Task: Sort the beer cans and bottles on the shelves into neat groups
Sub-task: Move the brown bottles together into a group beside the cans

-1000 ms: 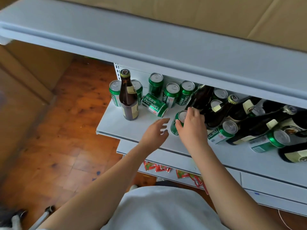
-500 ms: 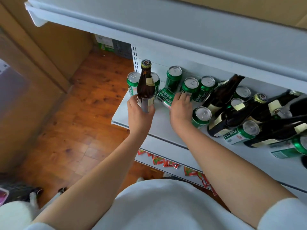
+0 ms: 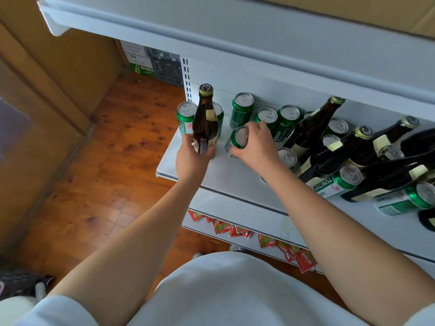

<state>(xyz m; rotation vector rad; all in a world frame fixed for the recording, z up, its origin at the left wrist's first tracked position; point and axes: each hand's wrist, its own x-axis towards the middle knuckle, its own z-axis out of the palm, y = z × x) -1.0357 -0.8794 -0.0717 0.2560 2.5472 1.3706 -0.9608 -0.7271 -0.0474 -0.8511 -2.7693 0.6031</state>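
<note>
Brown bottle (image 3: 204, 121) upright in left hand (image 3: 191, 156)'s grip; right hand (image 3: 255, 147) grasps green can (image 3: 239, 138).

warm orange-brown wooden plank floor (image 3: 98, 161) spreads left of the hands. tall brown cardboard panels (image 3: 47, 67) rise further left. beyond the hands, a dark grey plastic crate (image 3: 167, 70) sits beside stacked white boxes (image 3: 136, 55). soft daylight.

Brown bottle (image 3: 204, 123) upright at shelf (image 3: 237, 182) left end; green can (image 3: 238, 141) tilted.
</note>
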